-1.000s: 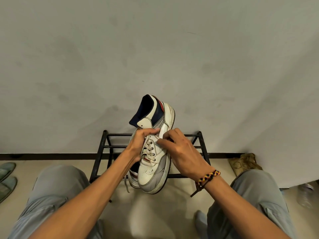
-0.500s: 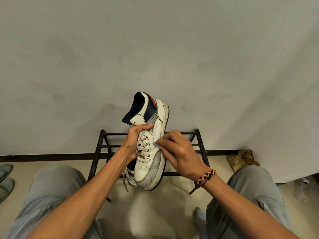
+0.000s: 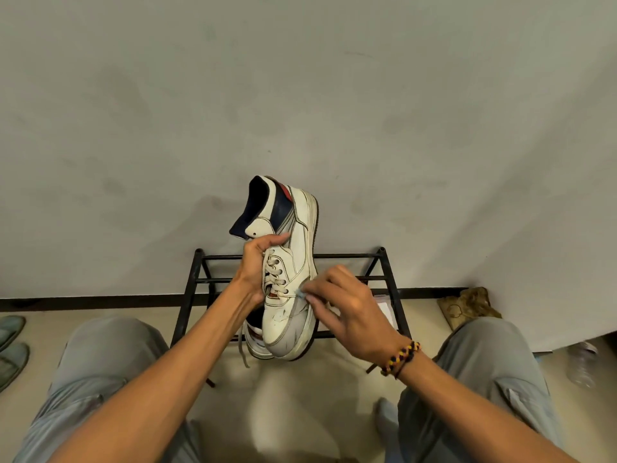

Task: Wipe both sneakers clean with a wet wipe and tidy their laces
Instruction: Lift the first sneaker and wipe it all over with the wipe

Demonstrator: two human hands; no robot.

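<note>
Two hands point(image 3: 258, 262), sneaker point(image 3: 293, 279) between

black metal rack point(image 3: 197, 289), green slippers point(image 3: 11, 349), plastic bottle point(image 3: 582, 365)

No readable text, brand, number or sign anywhere. On the sneaker point(image 3: 293, 269), only plain red and navy panels near the heel collar, no lettering legible. Right of the sneaker, a white sheet point(image 3: 384, 304) behind the rack point(image 3: 390, 282), blank as far as visible.
</note>
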